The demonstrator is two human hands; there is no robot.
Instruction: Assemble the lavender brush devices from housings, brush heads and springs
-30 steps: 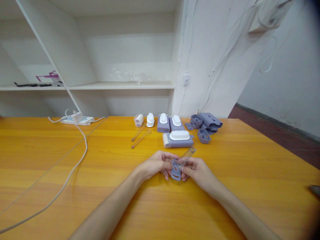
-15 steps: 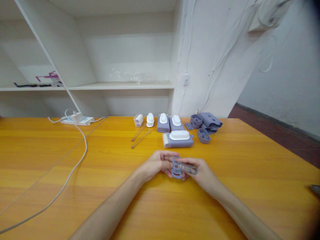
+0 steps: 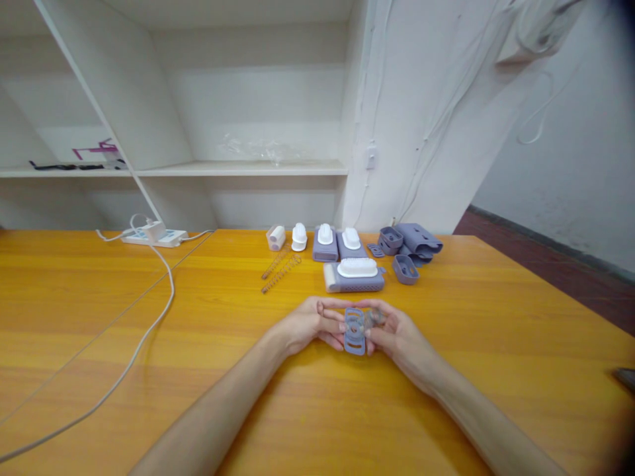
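Between the fingers of my left hand is a flat purple plastic plate with slots and a ring-shaped middle, held upright just above the table. A metal coil spring is in my right hand, foreshortened and partly covered by fingers. The spring's near end lies close to the plate's middle; whether it is hooked to the plate I cannot tell. My right thumb is at the plate's right edge, and both index fingertips meet behind its top.
Beyond my hands lie two coil springs, a purple case with a white bristled top, two upright purple cases, white pieces and purple cups. A cable runs leftward from a power strip.
The spring has swung from pointing right and down across the plate to pointing away, mostly inside my right hand. My right fingers have closed in around the plate's right side.
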